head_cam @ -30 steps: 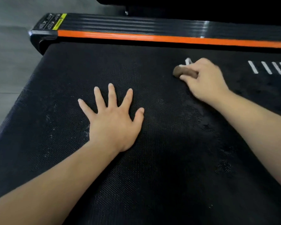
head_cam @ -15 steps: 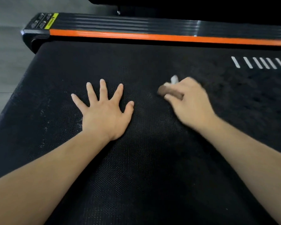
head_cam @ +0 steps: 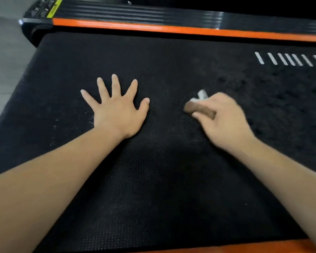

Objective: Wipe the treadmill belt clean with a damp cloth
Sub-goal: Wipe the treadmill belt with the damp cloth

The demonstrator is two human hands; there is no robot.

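Observation:
The black textured treadmill belt fills most of the head view. My left hand lies flat on it, fingers spread, left of centre. My right hand is curled round a small wadded cloth, white at the top and dirty brown along its lower edge, and presses it onto the belt. The hand is motion-blurred. Damp, darker patches show on the belt to the right of that hand. Pale dust specks lie to the left of my left hand.
An orange stripe and a black ribbed side rail run along the far edge, with a yellow warning label at its left end. White dash marks sit on the belt at upper right. Grey floor lies left.
My right hand has dragged the cloth from the far side of the belt toward me and to the left, close to my left hand, which stays planted.

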